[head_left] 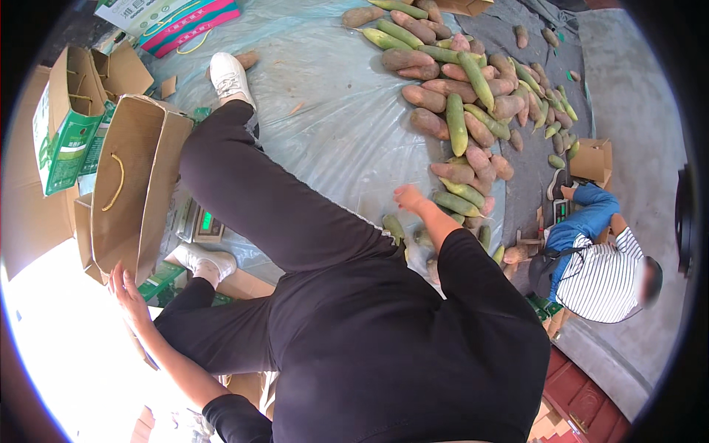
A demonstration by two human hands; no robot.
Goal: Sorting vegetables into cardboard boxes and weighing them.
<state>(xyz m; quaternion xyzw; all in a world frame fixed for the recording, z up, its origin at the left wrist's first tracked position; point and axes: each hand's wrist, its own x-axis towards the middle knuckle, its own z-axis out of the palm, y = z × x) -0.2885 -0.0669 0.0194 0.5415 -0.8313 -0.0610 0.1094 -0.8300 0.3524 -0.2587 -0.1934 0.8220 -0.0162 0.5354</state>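
Observation:
My left hand (128,298) is at the near edge of a tall open cardboard box (125,170) with a yellow cord handle. Its fingers are stretched out and apart, the tips at the cardboard. Over the plastic sheet (325,125), my right hand (410,198) hangs just left of a pile of roots, its fingers loosely curled with nothing visible in them. The pile mixes long green radishes (456,124) with pinkish-brown roots (428,97) that look like sweet potatoes. Beside the box, a scale (208,224) with a lit green display sits partly hidden by my leg.
Green-and-white cartons (70,136) stand at the left, with a pink-and-teal box (188,31) farther back. On the right, another person (598,280) in a striped shirt sits by a second scale (561,210) and an open cardboard box (592,159).

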